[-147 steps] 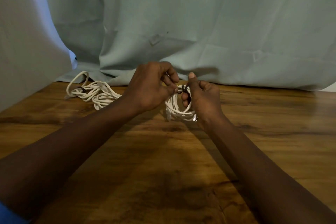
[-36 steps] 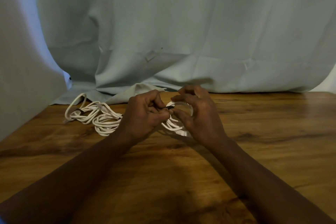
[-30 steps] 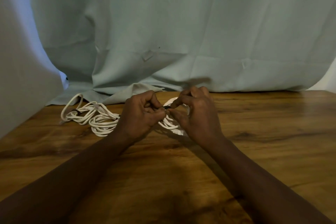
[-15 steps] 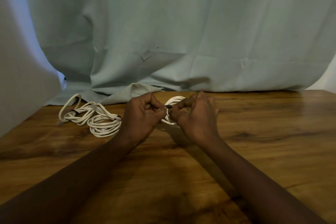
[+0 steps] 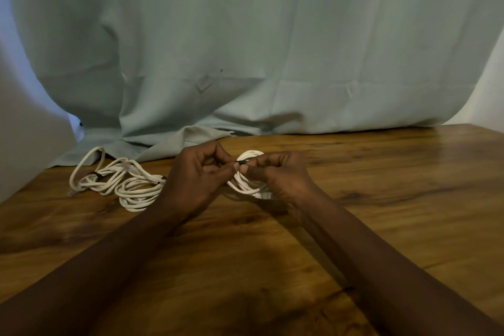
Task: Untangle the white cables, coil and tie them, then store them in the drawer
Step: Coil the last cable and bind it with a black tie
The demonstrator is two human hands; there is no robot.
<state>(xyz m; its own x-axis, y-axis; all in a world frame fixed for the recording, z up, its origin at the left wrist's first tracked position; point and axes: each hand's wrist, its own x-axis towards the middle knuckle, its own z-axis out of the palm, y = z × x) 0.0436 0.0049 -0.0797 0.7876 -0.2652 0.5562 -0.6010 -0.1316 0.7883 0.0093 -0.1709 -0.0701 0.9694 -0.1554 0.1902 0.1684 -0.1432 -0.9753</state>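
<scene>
A small coil of white cable (image 5: 246,183) sits between my two hands near the middle of the wooden table (image 5: 381,199). A thin black tie (image 5: 241,162) runs across the top of the coil. My left hand (image 5: 199,177) pinches one end of the tie and my right hand (image 5: 281,174) pinches the other, fingertips nearly touching. The coil's clear plug (image 5: 263,195) pokes out under my right hand. A second bundle of white cables (image 5: 120,181) lies loose on the table to the left, with a dark band (image 5: 95,176) round part of it.
A pale green cloth (image 5: 245,49) hangs behind the table and spills onto its far left edge. A white wall (image 5: 24,144) stands at the left. No drawer is in view.
Both hands have stayed together on the coil, working the black tie. The coil has tipped so its clear plug shows below my right hand again. The camera view shifted slightly.
</scene>
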